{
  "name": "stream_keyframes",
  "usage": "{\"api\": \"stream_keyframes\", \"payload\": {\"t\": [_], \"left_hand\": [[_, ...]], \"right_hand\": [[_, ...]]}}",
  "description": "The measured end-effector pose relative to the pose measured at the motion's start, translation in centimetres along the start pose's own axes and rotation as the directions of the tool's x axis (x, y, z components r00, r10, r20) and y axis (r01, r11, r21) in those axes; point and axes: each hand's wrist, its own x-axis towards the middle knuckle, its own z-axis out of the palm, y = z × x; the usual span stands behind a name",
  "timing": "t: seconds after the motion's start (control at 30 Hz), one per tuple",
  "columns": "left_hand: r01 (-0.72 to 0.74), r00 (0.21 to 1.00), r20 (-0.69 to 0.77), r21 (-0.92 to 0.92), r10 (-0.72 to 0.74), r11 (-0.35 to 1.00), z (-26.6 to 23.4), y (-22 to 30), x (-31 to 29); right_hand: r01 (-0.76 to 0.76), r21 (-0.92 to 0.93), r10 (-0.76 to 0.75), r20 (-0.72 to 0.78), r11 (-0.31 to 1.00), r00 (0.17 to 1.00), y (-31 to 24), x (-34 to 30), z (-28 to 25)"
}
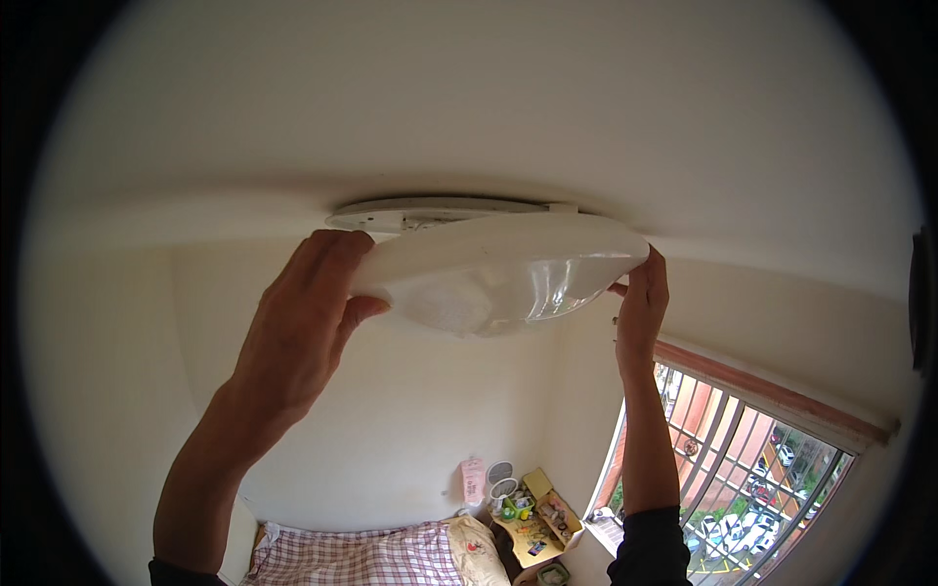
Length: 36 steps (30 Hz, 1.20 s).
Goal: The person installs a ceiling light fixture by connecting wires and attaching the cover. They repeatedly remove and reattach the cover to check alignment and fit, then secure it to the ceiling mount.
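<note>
Overhead, a round white ceiling lamp cover [498, 264] is gripped at its rim by both hands. My left hand [311, 288] pinches the left edge, thumb below and fingers above. On the right edge my right hand [645, 293] is closed, its fingers partly hidden behind the cover. The lamp's base plate [449, 206] is fixed to the ceiling. The cover tilts: its left side hangs below the plate with a gap, while its right side is up near the ceiling. Inside the gap some parts of the base show, too small to name.
Below stands a bed with a checked sheet [362, 557] and a pillow [477, 552]. Beside it is a small yellow table [532, 537] crowded with several items. A barred window [733, 469] is at the lower right, with a rod [772, 391] above it.
</note>
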Motion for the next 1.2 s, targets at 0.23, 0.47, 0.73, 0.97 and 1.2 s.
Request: {"api": "stream_keyframes", "payload": {"t": [0.23,0.47,0.73,0.97,1.2], "left_hand": [[-0.041,0.999,0.024,0.016,0.041,0.999,0.9,1.3,0.1],[-0.146,0.989,0.014,0.087,0.145,0.985,1.7,2.6,1.3],[-0.227,0.973,0.010,0.187,0.229,0.956,1.4,3.8,3.0],[-0.244,0.967,-0.022,0.203,0.253,0.948,2.6,4.8,3.5],[-0.300,0.946,-0.053,0.231,0.320,0.925,3.6,5.7,4.1]], "right_hand": [[0.105,0.069,-0.107,0.031,0.992,0.994,0.6,-0.7,0.8],[0.021,0.114,-0.030,0.074,0.993,0.997,2.1,-0.8,1.6],[-0.116,0.221,0.105,0.059,0.968,0.993,4.0,-0.9,2.6],[-0.206,0.319,0.184,0.096,0.925,0.978,4.9,-0.8,3.2],[-0.361,0.420,0.317,0.174,0.832,0.933,6.1,-1.0,3.9]]}}
